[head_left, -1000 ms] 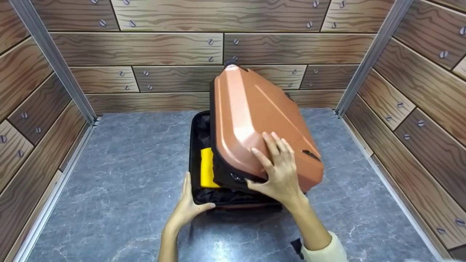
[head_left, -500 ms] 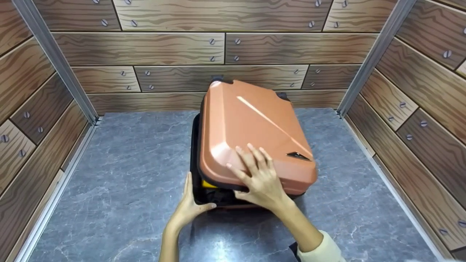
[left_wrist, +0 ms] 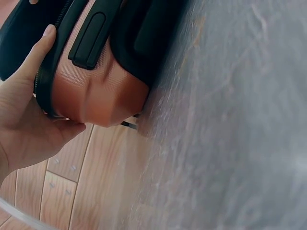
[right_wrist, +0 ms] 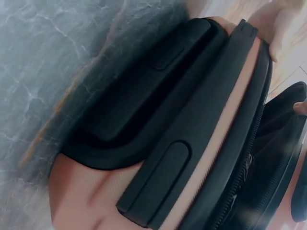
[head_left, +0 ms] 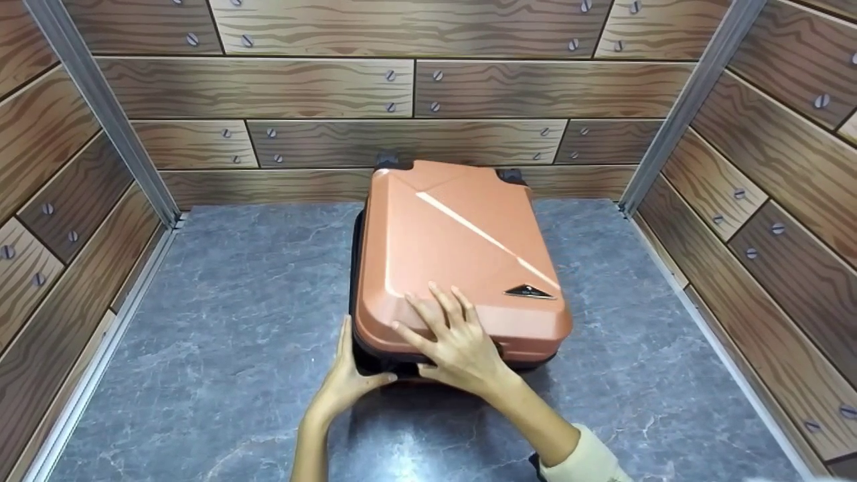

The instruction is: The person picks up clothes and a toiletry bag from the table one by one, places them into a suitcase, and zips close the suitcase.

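Note:
A copper-orange hard-shell suitcase [head_left: 462, 248] lies flat on the grey marbled surface, its lid lowered with a narrow gap at the front left corner. My left hand [head_left: 351, 375] grips that corner of the lower shell, fingers along the left side and thumb over the front rim. On the lid's front left corner my right hand [head_left: 462, 348] spreads its fingers, with the thumb at the rim's edge. A black carry handle [right_wrist: 187, 129] and zipper teeth [right_wrist: 240, 177] show along the front in the right wrist view. The suitcase's contents are hidden.
Wood-plank-patterned walls [head_left: 268, 87] enclose the marbled surface [head_left: 234, 301] at the back and both sides. Metal strips [head_left: 100, 114] run along the corners. Black wheels [head_left: 512, 175] at the suitcase's far end sit close to the back wall.
The lid has swung down and left onto the lower shell, with my right hand travelling on it. A yellow item inside has gone out of sight. My left hand has stayed in place.

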A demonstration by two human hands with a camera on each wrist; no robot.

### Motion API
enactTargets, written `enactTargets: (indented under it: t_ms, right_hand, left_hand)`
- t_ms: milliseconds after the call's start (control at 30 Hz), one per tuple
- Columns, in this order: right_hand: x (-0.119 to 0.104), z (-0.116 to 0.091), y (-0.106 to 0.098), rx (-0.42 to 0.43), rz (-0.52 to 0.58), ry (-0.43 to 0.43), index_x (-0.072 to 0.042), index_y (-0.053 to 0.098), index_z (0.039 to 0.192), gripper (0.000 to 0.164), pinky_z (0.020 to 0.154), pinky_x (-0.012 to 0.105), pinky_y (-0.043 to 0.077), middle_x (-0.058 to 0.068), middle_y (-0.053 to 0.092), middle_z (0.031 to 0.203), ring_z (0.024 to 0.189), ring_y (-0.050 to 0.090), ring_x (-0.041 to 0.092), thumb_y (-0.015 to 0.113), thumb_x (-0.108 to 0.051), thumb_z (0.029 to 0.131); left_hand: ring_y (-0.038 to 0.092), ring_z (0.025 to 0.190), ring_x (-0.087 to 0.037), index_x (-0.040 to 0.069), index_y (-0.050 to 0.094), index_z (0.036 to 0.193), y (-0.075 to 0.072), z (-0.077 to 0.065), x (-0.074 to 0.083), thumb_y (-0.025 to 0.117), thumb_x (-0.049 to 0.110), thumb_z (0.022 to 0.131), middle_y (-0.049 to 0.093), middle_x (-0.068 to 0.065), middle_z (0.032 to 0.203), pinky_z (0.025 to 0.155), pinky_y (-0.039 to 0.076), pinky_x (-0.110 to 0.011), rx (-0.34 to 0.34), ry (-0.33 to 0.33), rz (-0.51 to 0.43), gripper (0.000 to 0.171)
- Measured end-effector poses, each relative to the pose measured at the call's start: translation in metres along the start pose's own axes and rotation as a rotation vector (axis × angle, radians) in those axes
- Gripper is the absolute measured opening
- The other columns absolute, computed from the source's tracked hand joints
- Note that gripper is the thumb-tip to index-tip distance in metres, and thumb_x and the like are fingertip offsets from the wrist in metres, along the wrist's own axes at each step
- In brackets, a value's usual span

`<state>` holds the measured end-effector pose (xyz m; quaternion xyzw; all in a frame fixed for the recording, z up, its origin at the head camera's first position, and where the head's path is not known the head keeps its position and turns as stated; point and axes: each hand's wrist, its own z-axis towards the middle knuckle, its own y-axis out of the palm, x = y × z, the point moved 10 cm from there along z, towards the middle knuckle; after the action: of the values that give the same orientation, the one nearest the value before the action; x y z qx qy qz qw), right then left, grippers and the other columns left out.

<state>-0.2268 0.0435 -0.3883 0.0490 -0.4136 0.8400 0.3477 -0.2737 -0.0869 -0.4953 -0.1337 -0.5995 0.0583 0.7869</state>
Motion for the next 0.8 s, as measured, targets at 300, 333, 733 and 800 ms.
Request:
enactTargets:
  t_ms: [300,333,733,800]
  right_hand:
    - [-0.014,-0.004,0.018,-0.073,-0.031,-0.035,-0.025,0.039,0.137,0.104,0.099,0.057,0.026,0.016,0.031,0.143,0.126,0.029,0.044,0.083,-0.052,0.046]
    - [-0.016,-0.004,0.020,-0.080,-0.039,-0.039,-0.025,0.039,0.137,0.104,0.099,0.057,0.026,0.016,0.031,0.143,0.127,0.029,0.043,0.083,-0.052,0.047]
    - [-0.025,-0.007,0.030,-0.103,-0.080,-0.071,-0.026,0.039,0.136,0.097,0.099,0.057,0.025,0.015,0.032,0.143,0.126,0.030,0.043,0.080,-0.048,0.052]
    - [-0.026,-0.007,0.031,-0.102,-0.082,-0.073,-0.026,0.040,0.135,0.093,0.099,0.057,0.025,0.015,0.032,0.143,0.126,0.030,0.043,0.079,-0.047,0.053]
  left_hand:
    - [0.013,0.133,-0.037,0.005,-0.002,0.146,0.003,0.004,-0.030,0.085,0.029,0.063,0.001,-0.022,0.149,0.104,0.016,-0.053,0.006,0.000,0.037,0.123]
    - [0.014,0.133,-0.037,0.005,-0.002,0.146,0.004,0.004,-0.030,0.085,0.030,0.063,0.002,-0.023,0.149,0.104,0.017,-0.053,0.006,-0.003,0.035,0.123]
    - [0.023,0.130,-0.037,0.004,-0.006,0.145,0.004,0.004,-0.031,0.085,0.024,0.063,0.011,-0.025,0.147,0.104,0.020,-0.051,0.002,0.005,-0.015,0.124]
    - [0.023,0.129,-0.039,0.003,-0.006,0.145,0.004,0.004,-0.032,0.085,0.025,0.063,0.011,-0.028,0.146,0.103,0.020,-0.052,0.004,-0.011,0.003,0.125]
